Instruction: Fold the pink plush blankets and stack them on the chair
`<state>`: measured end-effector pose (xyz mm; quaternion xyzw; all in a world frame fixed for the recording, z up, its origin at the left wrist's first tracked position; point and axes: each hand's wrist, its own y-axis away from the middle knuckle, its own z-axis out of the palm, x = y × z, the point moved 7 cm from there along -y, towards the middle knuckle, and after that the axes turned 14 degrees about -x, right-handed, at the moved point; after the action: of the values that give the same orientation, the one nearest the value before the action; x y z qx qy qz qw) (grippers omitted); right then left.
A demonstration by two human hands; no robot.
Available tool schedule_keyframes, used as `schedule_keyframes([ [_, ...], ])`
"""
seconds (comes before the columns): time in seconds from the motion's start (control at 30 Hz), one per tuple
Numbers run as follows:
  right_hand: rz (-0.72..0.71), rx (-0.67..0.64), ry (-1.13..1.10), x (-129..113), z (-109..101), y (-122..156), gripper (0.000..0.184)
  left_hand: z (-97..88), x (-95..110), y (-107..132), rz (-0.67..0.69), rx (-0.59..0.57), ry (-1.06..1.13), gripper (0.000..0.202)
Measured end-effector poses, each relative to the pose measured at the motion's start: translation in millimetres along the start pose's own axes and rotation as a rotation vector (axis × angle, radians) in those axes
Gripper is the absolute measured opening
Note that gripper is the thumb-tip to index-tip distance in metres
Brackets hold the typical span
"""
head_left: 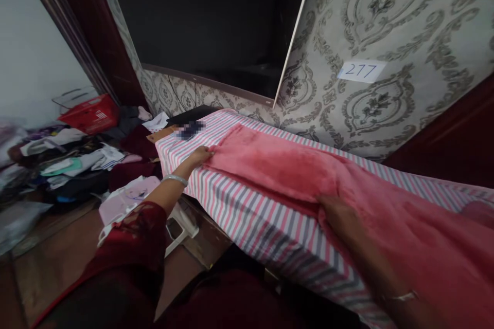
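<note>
A pink plush cloth lies lengthwise over a striped cover on a long table. Whether it is a blanket or a garment I cannot tell. At its far left corner, my left hand is closed, the thumb and fingers pinching the edge. My right hand grips the near edge around the middle, its fingertips partly sunk in the pile. Between the hands the cloth is in a flat, layered strip. Right of my right hand it spreads wider, with loose creases, and runs out of view.
A dark television hangs behind the table. A blurred dark object rests at the table's left end. Piled clothes and a red basket are at left. A white stool stands below my left arm.
</note>
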<state>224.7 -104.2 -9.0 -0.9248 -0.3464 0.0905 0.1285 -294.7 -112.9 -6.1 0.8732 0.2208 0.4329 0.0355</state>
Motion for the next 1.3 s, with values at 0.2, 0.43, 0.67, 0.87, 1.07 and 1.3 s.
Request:
schedule_keyframes([
  [0.2, -0.043, 0.007, -0.024, -19.9, 16.9, 8.1, 0.036, 3.4, 5.1, 7.0, -0.006, 0.010, -0.107, 0.013],
  [0.43, 0.058, -0.187, -0.014, -37.3, 32.5, -10.6, 0.037, 9.5, 11.6, 9.9, -0.042, 0.027, -0.223, 0.026],
  [0.67, 0.156, -0.217, -0.153, -13.4, 17.4, -56.0, 0.037, 7.7, 8.5, 9.0, 0.001, 0.035, -0.228, 0.026],
  [0.87, 0.112, -0.277, -0.165, -30.6, 18.0, -165.3, 0.035, 10.5, 1.9, 14.8, 0.081, 0.013, -0.104, 0.029],
  [1.07, 0.113, -0.380, -0.217, -63.7, 55.5, -266.7, 0.040, 15.9, -8.0, 16.0, 0.116, -0.005, -0.007, 0.037],
  [1.3, 0.111, -0.399, -0.215, -79.6, 92.8, -352.9, 0.047, 18.3, -13.2, 18.7, 0.135, 0.015, 0.011, 0.048],
])
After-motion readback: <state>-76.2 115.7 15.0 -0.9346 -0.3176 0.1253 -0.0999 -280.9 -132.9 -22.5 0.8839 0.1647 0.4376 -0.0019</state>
